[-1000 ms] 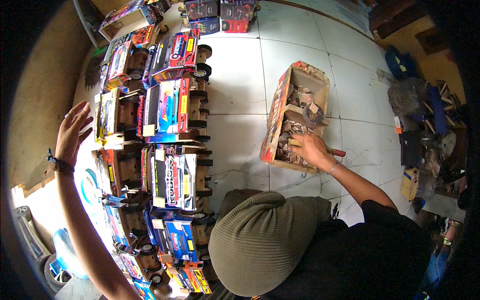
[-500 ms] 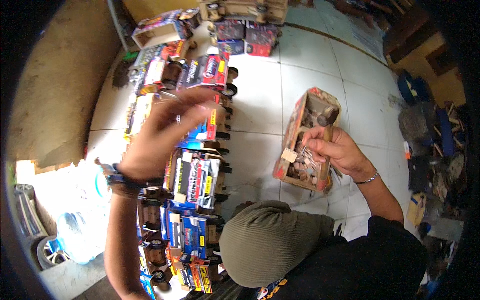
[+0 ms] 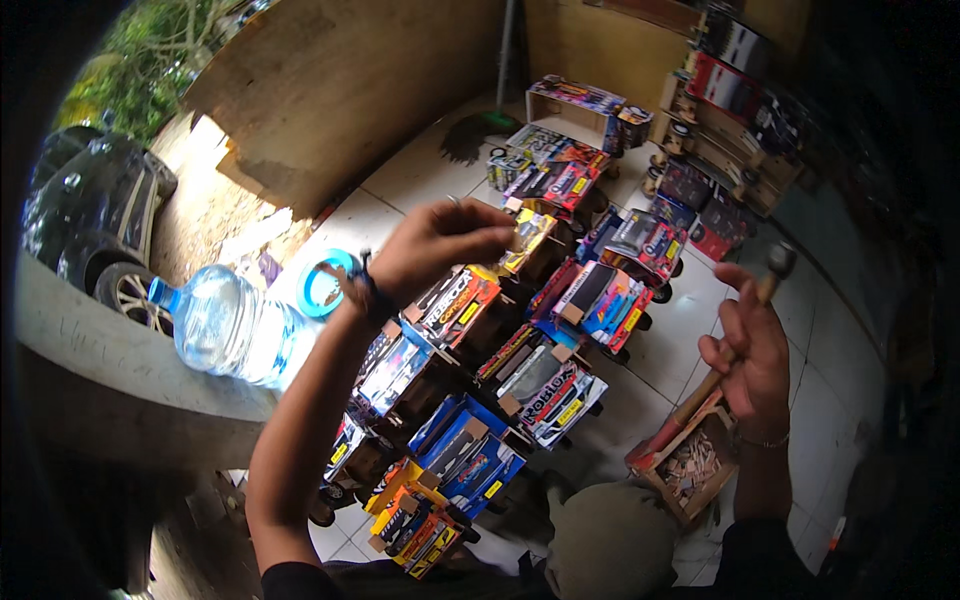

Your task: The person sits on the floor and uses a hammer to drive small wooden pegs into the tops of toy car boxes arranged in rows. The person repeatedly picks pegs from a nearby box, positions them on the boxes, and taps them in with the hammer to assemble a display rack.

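My left hand [image 3: 455, 248] reaches over the rows of toy trucks, its fingers pinched together beside a yellow toy truck [image 3: 528, 243]. Whatever the fingertips may hold is too small to make out. A small wooden block [image 3: 513, 205] shows close to them. On the right, my right hand [image 3: 757, 350] is closed around the handle of a hammer [image 3: 778, 262], with the forefinger partly lifted. The hammer's head points up and away, and its handle slants down over an open box [image 3: 722, 474] of small wood pieces.
More printed toy trucks, including a blue one [image 3: 465, 465] and a white one [image 3: 550, 395], stand in rows on the tiled floor. At the left are a water jug [image 3: 225, 325] and a blue ring-shaped thing [image 3: 328, 282]. A board wall [image 3: 370, 90] rises behind; a car [image 3: 90, 210] stands outside.
The view has swung to the left, bringing the jug and car further in. My left hand is no longer smeared by motion. The wooden block seen at my right fingers no longer shows there; the hammer stays held.
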The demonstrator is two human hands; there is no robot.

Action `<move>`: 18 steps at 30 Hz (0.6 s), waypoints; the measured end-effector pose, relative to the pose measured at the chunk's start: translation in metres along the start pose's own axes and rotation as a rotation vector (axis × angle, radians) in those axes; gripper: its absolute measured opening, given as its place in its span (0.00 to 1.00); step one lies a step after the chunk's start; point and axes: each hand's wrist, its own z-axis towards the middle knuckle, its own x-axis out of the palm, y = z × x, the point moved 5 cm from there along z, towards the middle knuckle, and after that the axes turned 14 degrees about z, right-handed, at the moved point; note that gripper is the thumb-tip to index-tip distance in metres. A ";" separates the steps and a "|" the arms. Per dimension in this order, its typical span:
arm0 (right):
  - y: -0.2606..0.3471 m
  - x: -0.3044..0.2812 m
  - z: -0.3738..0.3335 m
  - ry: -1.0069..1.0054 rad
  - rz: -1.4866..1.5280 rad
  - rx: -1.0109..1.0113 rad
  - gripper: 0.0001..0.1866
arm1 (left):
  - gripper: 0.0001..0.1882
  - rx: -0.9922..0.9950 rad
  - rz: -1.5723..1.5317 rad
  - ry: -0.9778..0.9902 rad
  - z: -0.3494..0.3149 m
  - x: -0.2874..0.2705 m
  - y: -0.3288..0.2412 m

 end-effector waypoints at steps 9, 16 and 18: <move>-0.063 -0.009 -0.029 -0.143 0.113 0.091 0.18 | 0.19 -0.201 0.259 -0.117 0.046 -0.043 0.100; -0.069 -0.031 -0.027 -0.229 0.118 0.040 0.17 | 0.17 -0.172 0.486 -0.185 0.054 -0.046 0.111; -0.065 -0.035 -0.024 -0.248 0.125 0.016 0.17 | 0.18 -0.194 0.468 -0.179 0.055 -0.044 0.117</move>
